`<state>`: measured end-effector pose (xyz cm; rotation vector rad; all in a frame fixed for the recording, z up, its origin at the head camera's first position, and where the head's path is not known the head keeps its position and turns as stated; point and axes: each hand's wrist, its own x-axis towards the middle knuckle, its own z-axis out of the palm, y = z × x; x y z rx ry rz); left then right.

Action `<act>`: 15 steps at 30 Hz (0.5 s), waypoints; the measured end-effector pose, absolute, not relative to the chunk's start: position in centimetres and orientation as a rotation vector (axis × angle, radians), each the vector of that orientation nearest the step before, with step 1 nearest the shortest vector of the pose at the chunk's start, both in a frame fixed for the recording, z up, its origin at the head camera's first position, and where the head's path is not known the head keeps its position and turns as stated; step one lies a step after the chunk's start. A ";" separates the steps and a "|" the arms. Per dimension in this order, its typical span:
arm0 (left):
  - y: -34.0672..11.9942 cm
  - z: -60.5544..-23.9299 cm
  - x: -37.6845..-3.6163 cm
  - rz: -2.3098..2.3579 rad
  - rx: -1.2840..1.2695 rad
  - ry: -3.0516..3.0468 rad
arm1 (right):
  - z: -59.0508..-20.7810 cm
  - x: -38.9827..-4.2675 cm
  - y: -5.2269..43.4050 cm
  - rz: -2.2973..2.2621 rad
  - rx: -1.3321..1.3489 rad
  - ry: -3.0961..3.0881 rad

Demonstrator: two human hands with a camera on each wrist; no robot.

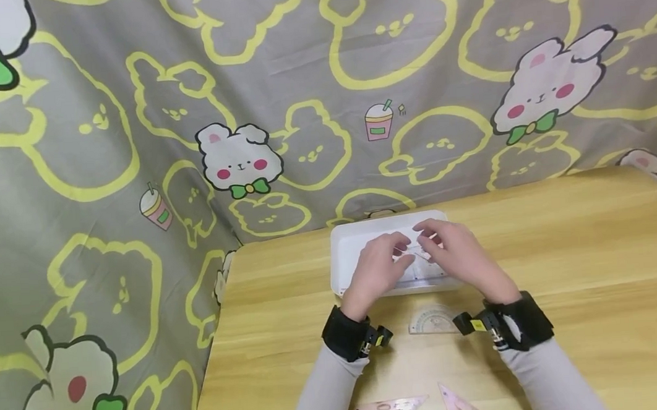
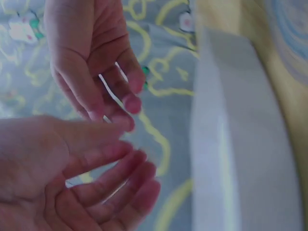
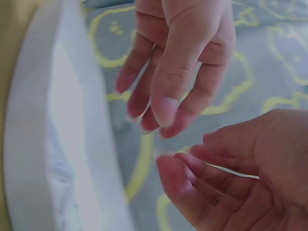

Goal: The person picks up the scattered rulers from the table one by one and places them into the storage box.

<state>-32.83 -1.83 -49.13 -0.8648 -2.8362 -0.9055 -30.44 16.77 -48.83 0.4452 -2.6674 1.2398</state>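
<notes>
Both hands are raised over a white tray (image 1: 343, 254), fingertips turned towards each other. The fingers of my left hand (image 1: 377, 265) are loosely bent, and nothing shows between thumb and fingers in the left wrist view. My right hand (image 1: 458, 251) faces it with bent fingers, and I see nothing held there in the right wrist view. Clear plastic measuring pieces with printed markings (image 1: 421, 273) lie in the tray below the hands, partly hidden by them. The tray's wall (image 2: 240, 144) stands beside the hands in the left wrist view.
A clear protractor (image 1: 432, 321) lies on the wooden table (image 1: 278, 307) in front of the tray, between the wrists. Two pink set squares (image 1: 392, 406) (image 1: 458, 405) lie closer to the front, cut off by the frame. A patterned curtain (image 1: 299, 76) hangs behind and at the left.
</notes>
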 end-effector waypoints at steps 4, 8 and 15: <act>-1.7 -47.7 -30.8 -0.857 -1.046 -2.799 | -47.2 -27.7 17.0 1.245 0.453 -2.656; -2.1 -47.5 -29.0 -0.840 -1.188 -2.804 | -47.0 -25.4 16.9 1.058 0.559 -2.652; -2.7 -49.3 -26.1 -0.721 -1.423 -2.864 | -49.5 -21.0 18.1 0.949 0.658 -2.781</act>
